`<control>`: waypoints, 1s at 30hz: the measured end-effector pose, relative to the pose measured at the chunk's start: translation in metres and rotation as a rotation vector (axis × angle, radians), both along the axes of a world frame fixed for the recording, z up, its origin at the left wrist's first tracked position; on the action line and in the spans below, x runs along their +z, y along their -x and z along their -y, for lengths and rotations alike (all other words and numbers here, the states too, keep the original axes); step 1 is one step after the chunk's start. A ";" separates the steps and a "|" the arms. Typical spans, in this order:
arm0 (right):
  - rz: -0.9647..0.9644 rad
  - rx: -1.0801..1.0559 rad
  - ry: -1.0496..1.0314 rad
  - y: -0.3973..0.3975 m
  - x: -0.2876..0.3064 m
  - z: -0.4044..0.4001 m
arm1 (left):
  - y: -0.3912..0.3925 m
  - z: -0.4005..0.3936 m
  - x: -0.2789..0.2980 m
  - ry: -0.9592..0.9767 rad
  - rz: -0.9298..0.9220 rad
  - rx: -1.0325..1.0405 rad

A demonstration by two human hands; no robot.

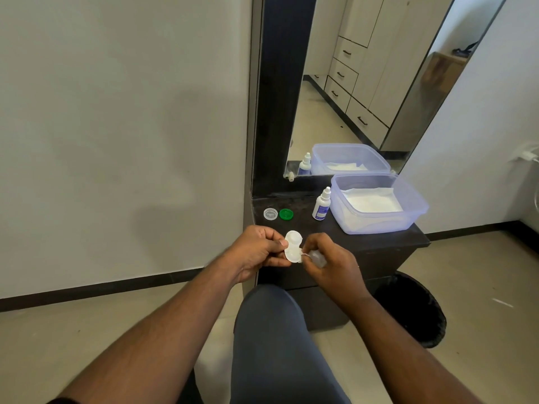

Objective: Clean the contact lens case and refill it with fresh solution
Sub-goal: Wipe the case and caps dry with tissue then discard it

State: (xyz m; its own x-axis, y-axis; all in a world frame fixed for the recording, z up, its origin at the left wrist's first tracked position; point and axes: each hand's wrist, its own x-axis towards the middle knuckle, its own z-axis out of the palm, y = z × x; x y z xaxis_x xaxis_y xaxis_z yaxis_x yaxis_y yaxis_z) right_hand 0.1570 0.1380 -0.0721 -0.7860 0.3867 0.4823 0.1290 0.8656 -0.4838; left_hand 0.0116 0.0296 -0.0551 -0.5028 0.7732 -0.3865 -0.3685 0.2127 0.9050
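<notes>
Starting at the left, a bare pale wall [116,112] fills the view, and the left hand [256,249] comes up in front of the dark cabinet [379,243], thumb and curled fingers pinching the left edge of the white lens case [293,246]. That case is held in the air between the two hands, just off the cabinet's front edge, both wells uncapped and facing up, one well farther away, one nearer. Behind it on the cabinet top sit the two caps side by side, the clear cap [270,214] on the left and the green cap [286,214] just beside it on the right. Moving across, the right hand [332,260] is clenched around a small clear bottle [318,258], its tip right at the near well of the case; whether it touches is too blurred to call. Farther back stands a small white dropper bottle [321,205], upright, just beside a translucent bluish tub [414,205] with white tissue [373,201] lying inside. A mirror [364,83] above the cabinet repeats the bottle and tub. Low down, a knee in dark trousers [274,330] sits in the middle, and a black bin [417,310] stands on the floor to the right of the cabinet.
</notes>
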 end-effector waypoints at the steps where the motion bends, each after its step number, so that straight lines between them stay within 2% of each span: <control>1: -0.006 -0.016 0.034 0.001 -0.002 0.002 | 0.000 0.000 0.000 0.003 0.000 0.001; 4: -0.065 -0.091 0.205 0.005 -0.008 0.009 | -0.002 0.001 0.001 0.000 0.004 0.023; 7: -0.236 -0.201 0.559 0.009 -0.007 0.014 | -0.005 0.001 -0.001 -0.031 0.014 0.065; 9: -0.322 -0.244 0.705 0.008 -0.004 0.014 | -0.006 0.000 -0.002 -0.035 0.007 0.091; 11: -0.298 -0.214 0.689 0.006 -0.003 0.012 | -0.006 -0.001 -0.003 -0.025 -0.005 0.104; 15: -0.108 -0.098 0.364 0.004 -0.001 0.006 | -0.006 -0.002 -0.001 -0.005 -0.008 0.104; 16: -0.105 -0.092 0.347 0.004 -0.001 0.004 | -0.006 -0.002 0.000 -0.002 -0.006 0.106; 22: -0.254 -0.093 0.683 0.007 0.006 0.009 | -0.009 -0.001 0.004 0.003 0.001 0.120; 24: -0.162 -0.040 0.576 0.008 0.004 0.011 | -0.009 0.000 0.006 0.011 0.008 0.121; 30: 0.085 0.014 -0.212 0.006 0.001 0.006 | -0.009 -0.001 0.007 0.030 -0.001 0.117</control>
